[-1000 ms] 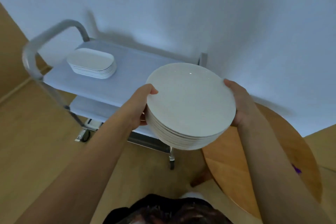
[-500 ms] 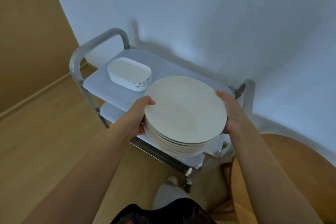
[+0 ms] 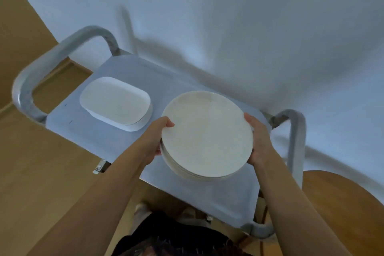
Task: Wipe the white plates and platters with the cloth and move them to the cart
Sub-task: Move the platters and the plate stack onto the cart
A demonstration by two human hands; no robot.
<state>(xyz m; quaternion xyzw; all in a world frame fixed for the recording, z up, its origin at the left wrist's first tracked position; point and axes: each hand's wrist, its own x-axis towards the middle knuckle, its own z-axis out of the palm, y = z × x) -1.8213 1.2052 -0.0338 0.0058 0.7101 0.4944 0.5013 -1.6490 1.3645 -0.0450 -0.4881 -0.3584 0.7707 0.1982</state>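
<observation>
We hold the plates [image 3: 206,134], a stack, over the cart [image 3: 116,137] top near its right end, tilted slightly toward us. Our left hand [image 3: 154,141] grips the left rim, thumb on top; our right hand [image 3: 258,139] clasps the right rim. The platters [image 3: 115,103] sit stacked on the cart's left, long axis running left-right.

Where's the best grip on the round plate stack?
Grip the round plate stack at opposite rim edges, from both sides, as the left hand and right hand do: it is wide, flat, several plates deep, so fingers belong underneath, thumbs on the rim.
</observation>
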